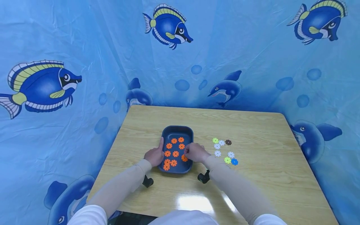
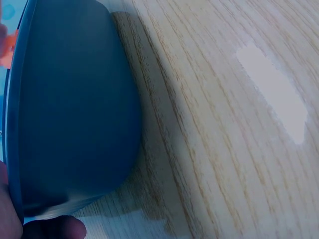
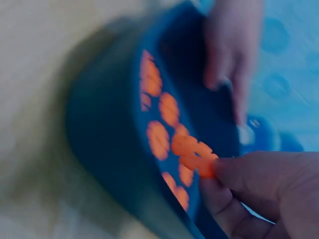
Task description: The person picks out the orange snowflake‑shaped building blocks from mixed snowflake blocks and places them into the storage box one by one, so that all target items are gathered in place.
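A dark blue rectangular tray [image 1: 180,169] stands on the table with several orange flower-shaped discs [image 1: 175,153] lying in it. My left hand [image 1: 154,156] grips the tray's left side, its thumb and a finger on either side of the wall. Over the tray's right side, my right hand [image 1: 196,152] pinches an orange flower-shaped disc [image 3: 196,155] between thumb and fingertips. This disc is held above the others, seen best in the right wrist view. In the left wrist view, the tray's outer wall [image 2: 75,104] hides most of the inside.
Right of the tray lie several loose flower-shaped discs: green [image 1: 215,140], white [image 1: 217,153], brown [image 1: 228,142] and blue [image 1: 234,161]. The wooden table [image 1: 253,134] reaches back to a blue curtain [image 1: 112,47] printed with fish and dolphins.
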`<control>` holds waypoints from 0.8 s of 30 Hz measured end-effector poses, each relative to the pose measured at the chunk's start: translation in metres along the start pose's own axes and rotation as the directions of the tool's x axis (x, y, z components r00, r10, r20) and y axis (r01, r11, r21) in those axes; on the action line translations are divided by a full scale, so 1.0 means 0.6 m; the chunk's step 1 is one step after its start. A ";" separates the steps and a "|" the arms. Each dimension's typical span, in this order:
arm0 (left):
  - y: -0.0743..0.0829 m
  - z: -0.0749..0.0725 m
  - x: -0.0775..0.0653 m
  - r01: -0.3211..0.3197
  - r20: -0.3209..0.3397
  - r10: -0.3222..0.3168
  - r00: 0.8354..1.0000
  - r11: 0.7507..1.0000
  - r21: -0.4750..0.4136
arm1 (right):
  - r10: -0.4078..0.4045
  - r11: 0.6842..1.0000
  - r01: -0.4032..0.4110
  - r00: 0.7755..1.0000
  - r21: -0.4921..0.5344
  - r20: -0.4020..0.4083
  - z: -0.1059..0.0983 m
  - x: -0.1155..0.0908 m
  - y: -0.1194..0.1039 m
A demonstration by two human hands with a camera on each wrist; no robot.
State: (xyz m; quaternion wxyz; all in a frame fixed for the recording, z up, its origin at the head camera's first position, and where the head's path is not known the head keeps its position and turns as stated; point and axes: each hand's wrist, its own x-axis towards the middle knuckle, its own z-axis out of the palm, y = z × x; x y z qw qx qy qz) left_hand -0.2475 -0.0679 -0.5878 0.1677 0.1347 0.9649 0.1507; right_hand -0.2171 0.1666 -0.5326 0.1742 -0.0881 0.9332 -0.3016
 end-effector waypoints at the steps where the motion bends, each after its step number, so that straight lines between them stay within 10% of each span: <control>1: 0.001 0.000 0.000 0.000 0.005 0.000 1.000 1.000 0.004 | -0.007 0.999 0.007 1.000 -0.045 0.001 0.011 0.004 -0.005; 13: 0.011 -0.012 -0.012 -0.009 0.012 0.009 1.000 1.000 -0.002 | -0.019 0.956 0.007 0.999 -0.293 -0.038 0.060 0.010 -0.029; 24: 0.006 -0.008 -0.006 0.001 0.021 -0.001 1.000 1.000 -0.006 | -0.083 0.987 0.049 0.971 -0.154 -0.223 0.007 0.009 -0.015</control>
